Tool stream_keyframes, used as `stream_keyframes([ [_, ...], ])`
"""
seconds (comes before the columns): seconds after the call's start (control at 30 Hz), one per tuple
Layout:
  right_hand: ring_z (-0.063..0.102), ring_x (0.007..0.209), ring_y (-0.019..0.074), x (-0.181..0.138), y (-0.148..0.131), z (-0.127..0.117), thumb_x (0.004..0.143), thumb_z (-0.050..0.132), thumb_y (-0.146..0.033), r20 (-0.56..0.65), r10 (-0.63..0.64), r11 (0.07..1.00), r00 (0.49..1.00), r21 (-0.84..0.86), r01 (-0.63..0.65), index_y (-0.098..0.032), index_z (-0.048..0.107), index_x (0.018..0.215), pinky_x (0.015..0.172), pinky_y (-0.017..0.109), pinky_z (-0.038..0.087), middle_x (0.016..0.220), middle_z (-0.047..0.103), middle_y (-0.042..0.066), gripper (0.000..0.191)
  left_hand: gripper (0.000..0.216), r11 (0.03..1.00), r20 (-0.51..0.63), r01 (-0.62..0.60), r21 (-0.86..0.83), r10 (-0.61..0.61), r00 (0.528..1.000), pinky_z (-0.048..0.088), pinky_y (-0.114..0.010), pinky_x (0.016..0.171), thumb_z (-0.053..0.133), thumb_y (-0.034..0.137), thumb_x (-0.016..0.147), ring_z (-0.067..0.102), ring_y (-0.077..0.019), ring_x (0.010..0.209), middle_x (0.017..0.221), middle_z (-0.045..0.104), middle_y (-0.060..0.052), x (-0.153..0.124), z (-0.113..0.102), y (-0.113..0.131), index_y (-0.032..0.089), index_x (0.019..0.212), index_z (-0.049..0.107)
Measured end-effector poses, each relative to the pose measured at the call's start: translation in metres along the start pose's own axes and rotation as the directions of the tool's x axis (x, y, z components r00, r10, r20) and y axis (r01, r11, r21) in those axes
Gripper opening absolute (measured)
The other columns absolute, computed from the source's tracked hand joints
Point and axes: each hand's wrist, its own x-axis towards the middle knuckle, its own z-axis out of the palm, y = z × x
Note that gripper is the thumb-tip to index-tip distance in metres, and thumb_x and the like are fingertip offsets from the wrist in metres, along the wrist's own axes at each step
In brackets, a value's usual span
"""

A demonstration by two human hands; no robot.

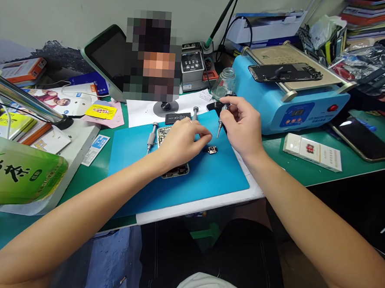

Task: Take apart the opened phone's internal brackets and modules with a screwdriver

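My right hand [242,123] pinches a small precision screwdriver [220,125], held nearly upright with its tip pointing down over the blue mat [220,174]. Just below that tip lies a small metallic phone part [213,150]. My left hand [186,140] hovers over an opened phone body [177,171] and covers much of it. Its thumb and forefinger are drawn together close to the small part; whatever is between them is hidden. Left of the phone, another screwdriver [151,138] rests on the mat. Beyond my left hand are a third screwdriver [195,112] and a black battery [177,118].
A blue heating machine [269,105] at right carries a detached phone screen [285,73]. A glass jar [227,81] and soldering station [192,66] stand behind. A cigarette box [312,152] and phone [365,137] lie right; a green bag [21,170] is left.
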Motion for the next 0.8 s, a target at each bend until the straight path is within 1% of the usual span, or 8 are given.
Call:
stream_keyframes([
  [0.1, 0.06, 0.072, 0.0177, -0.002, -0.002, 0.0, 0.089, 0.057, -0.022, 0.017, -0.021, 1.0, 1.0, 0.009, 0.021, -0.022, 0.073, 0.114, 0.073, 0.034, 0.054, 0.081, 0.061, 0.002, 0.03, 0.027, 0.987, -0.038, 0.081, -0.138, -0.087, 0.995, 0.047, -0.034, 0.079, 0.057, 0.029, 0.101, 0.066, -0.023, 0.091, 0.098, 0.08, -0.004, -0.001, -0.007, 0.0, 0.019, 0.093, 0.081],
  [0.23, 0.064, 0.078, 0.0194, -0.007, -0.006, 0.0, 0.092, 0.06, -0.03, 0.079, -0.1, 0.995, 0.992, 0.005, 0.1, -0.023, 0.073, 0.116, 0.074, 0.034, 0.055, 0.088, 0.069, 0.003, 0.029, 0.037, 0.941, 0.004, 0.151, -0.304, -0.157, 0.988, 0.045, -0.029, 0.071, 0.055, 0.046, 0.103, 0.065, -0.0184, 0.082, 0.095, 0.079, -0.002, -0.002, -0.012, 0.004, 0.018, 0.096, 0.079],
  [0.4, 0.072, 0.098, 0.0241, -0.012, -0.008, 0.002, 0.1, 0.056, -0.04, 0.18, -0.202, 0.979, 0.963, 0.017, 0.203, -0.023, 0.074, 0.123, 0.088, 0.038, 0.058, 0.113, 0.078, 0.008, 0.034, 0.028, 0.944, -0.019, 0.168, -0.283, -0.181, 0.983, 0.042, -0.028, 0.068, 0.061, 0.039, 0.1, 0.064, -0.0161, 0.076, 0.089, 0.077, -0.002, -0.008, -0.021, 0.004, 0.017, 0.09, 0.075],
  [0.5, 0.073, 0.108, 0.0255, -0.014, -0.009, 0.004, 0.103, 0.054, -0.038, 0.272, -0.273, 0.962, 0.923, 0.073, 0.263, -0.026, 0.07, 0.133, 0.094, 0.041, 0.058, 0.125, 0.076, 0.008, 0.036, 0.025, 0.948, 0.009, 0.192, -0.256, -0.196, 0.98, 0.038, -0.029, 0.064, 0.059, 0.034, 0.099, 0.061, -0.0156, 0.071, 0.081, 0.074, -0.001, -0.023, -0.041, -0.007, 0.017, 0.088, 0.074],
  [0.6, 0.073, 0.099, 0.0234, -0.014, -0.008, 0.005, 0.102, 0.057, -0.032, 0.332, -0.351, 0.935, 0.876, 0.081, 0.344, -0.03, 0.066, 0.139, 0.086, 0.04, 0.058, 0.115, 0.078, 0.006, 0.038, 0.025, 0.951, -0.04, 0.258, -0.17, -0.268, 0.963, 0.039, -0.029, 0.064, 0.059, 0.034, 0.097, 0.061, -0.0164, 0.071, 0.082, 0.074, -0.002, -0.048, -0.072, -0.031, 0.017, 0.09, 0.075],
  [0.67, 0.072, 0.092, 0.0229, -0.011, -0.009, 0.005, 0.101, 0.06, -0.029, 0.321, -0.39, 0.918, 0.863, 0.058, 0.393, -0.03, 0.069, 0.133, 0.081, 0.04, 0.057, 0.105, 0.078, 0.006, 0.034, 0.026, 0.937, -0.102, 0.348, -0.019, -0.349, 0.932, 0.042, -0.031, 0.068, 0.058, 0.036, 0.097, 0.063, -0.0192, 0.077, 0.088, 0.077, -0.004, -0.065, -0.091, -0.055, 0.018, 0.091, 0.076],
  [0.73, 0.071, 0.089, 0.0238, -0.007, -0.013, 0.005, 0.099, 0.062, -0.027, 0.314, -0.416, 0.903, 0.854, 0.029, 0.429, -0.03, 0.074, 0.122, 0.078, 0.04, 0.056, 0.1, 0.077, 0.006, 0.026, 0.026, 0.873, -0.148, 0.458, 0.169, -0.437, 0.887, 0.044, -0.033, 0.069, 0.058, 0.037, 0.096, 0.066, -0.0232, 0.082, 0.094, 0.079, -0.007, -0.079, -0.102, -0.08, 0.019, 0.093, 0.076],
  [0.8, 0.071, 0.093, 0.0256, -0.003, -0.025, 0.009, 0.099, 0.064, -0.026, 0.374, -0.458, 0.871, 0.806, 0.009, 0.491, -0.028, 0.075, 0.113, 0.082, 0.042, 0.056, 0.1, 0.077, 0.006, 0.019, 0.027, 0.816, -0.163, 0.498, 0.295, -0.47, 0.867, 0.045, -0.036, 0.071, 0.057, 0.038, 0.096, 0.068, -0.0283, 0.089, 0.1, 0.08, -0.01, -0.087, -0.105, -0.102, 0.019, 0.096, 0.077],
])
